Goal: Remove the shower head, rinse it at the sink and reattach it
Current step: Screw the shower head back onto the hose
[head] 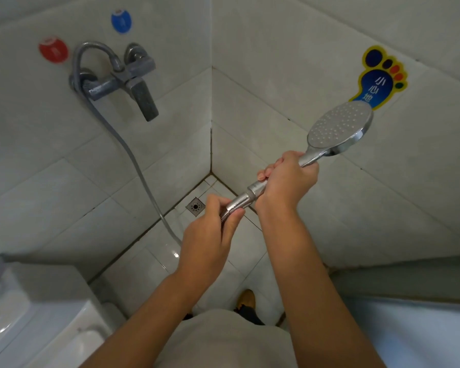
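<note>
Tap [128, 78]: wall-mounted, at 10 o'clock; hose [133, 160] loops from it down toward the floor and up to the hands.
Drain [195, 206]: floor corner, near centre.
Left hand [210, 232]: fingers curled round the hose nut [237, 205], pinching it where it meets the handle.
Right hand [290, 179]: wrapped tight round the handle, just past the nut.
Shower head [340, 128]: at 2 o'clock, off any holder, face up, apparently still joined to the hose.
Sticker [377, 81]: foot-shaped, on the wall behind the head.
Progress: early by the look of it; unscrewing in hand. Rinsing and reattaching remain; sink not in view.
</note>
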Demonstrator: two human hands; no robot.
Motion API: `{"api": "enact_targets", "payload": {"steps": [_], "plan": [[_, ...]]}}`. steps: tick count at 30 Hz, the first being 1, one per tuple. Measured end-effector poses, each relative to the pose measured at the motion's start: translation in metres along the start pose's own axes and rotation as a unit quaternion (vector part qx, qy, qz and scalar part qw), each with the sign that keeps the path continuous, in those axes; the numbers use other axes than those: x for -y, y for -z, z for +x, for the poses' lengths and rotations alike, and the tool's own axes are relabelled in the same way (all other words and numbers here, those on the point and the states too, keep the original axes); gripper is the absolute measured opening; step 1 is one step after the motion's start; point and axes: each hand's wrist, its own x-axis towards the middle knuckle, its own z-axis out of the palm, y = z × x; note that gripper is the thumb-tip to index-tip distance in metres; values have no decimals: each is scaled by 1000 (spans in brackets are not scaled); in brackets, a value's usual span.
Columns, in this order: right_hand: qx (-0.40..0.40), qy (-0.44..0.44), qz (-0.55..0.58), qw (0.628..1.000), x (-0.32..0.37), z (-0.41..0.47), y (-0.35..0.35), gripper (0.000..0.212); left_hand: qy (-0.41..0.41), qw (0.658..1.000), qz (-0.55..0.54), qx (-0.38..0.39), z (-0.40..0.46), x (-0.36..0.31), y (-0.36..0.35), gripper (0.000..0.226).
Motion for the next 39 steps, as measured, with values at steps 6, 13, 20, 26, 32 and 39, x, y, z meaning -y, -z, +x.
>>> {"api": "enact_targets", "payload": {"steps": [6,13,20,26,32,39], "plan": [[17,9,0,1000,3,-2,1,16,-45,997,68,4,3,1,2,50],[74,-18,15,997,6,0,8,18,-51,995,50,70,4,-2,3,50],[107,-61,61,991,6,2,11,20,-19,993,-91,76,2,-6,1,31],[45,-10,7,999,4,-3,8,18,-50,996,64,33,3,2,4,42],[78,3,-8,997,5,-5,8,18,-62,997,32,38,4,2,2,43],[175,-94,106,974,4,3,10,22,33,979,-186,74,0,-14,1,47]]}}
